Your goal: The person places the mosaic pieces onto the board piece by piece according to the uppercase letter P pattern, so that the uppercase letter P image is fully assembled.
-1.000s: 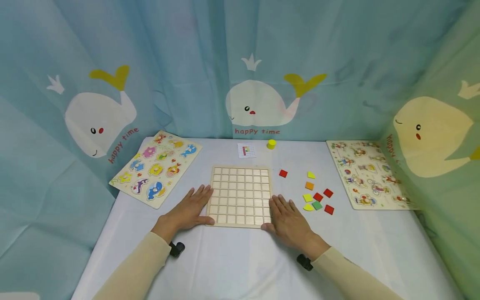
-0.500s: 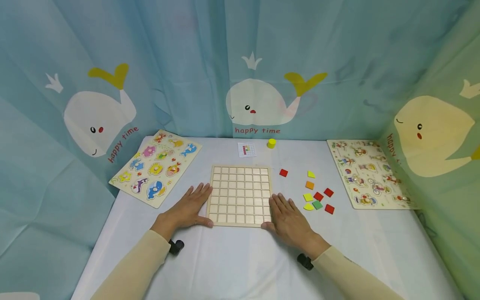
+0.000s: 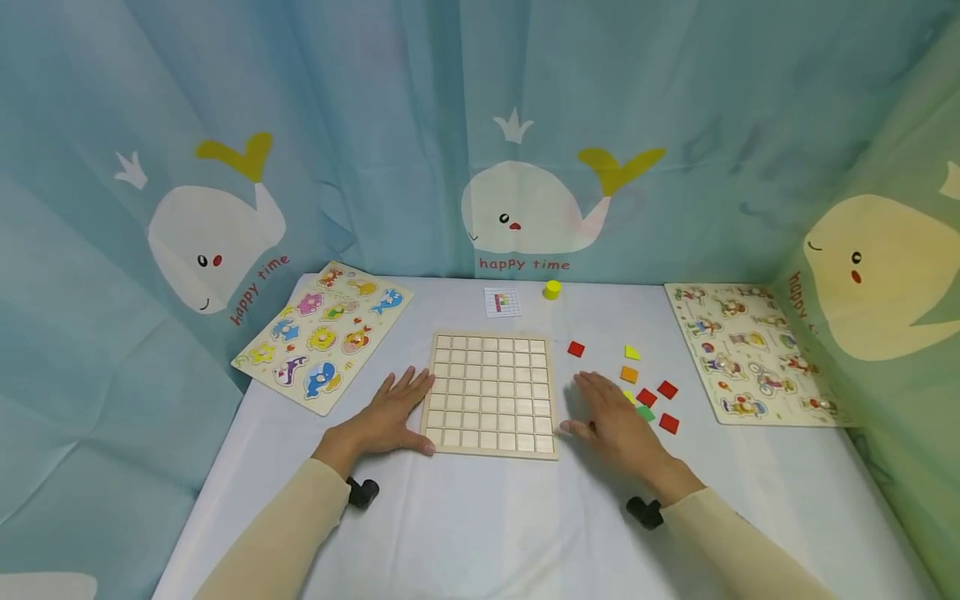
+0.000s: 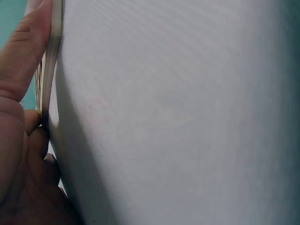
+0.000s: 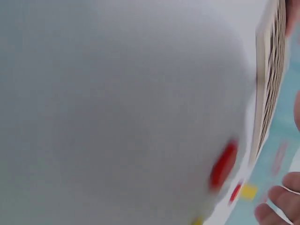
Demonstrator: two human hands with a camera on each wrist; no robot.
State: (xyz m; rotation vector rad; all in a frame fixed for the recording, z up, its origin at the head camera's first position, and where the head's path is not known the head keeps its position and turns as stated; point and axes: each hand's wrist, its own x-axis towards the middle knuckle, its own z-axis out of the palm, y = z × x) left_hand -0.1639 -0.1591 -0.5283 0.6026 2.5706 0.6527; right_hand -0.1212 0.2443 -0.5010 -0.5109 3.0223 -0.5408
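Lying midway on the white surface (image 3: 480, 517), the wooden grid board (image 3: 491, 396) was touched along its left side by the left hand (image 3: 382, 421), fingers spread, so a one-sided push might have skewed it. Well apart from that, the right hand (image 3: 615, 423) was just beyond the board's right edge, fingers loosely extended, holding nothing; a low sweep could have scattered the green tile (image 3: 646, 414) and yellow tile (image 3: 629, 397) it partly screened.

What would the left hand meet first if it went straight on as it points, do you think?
The left hand would probably meet the wooden grid board at once; the board's left edge lies right ahead.
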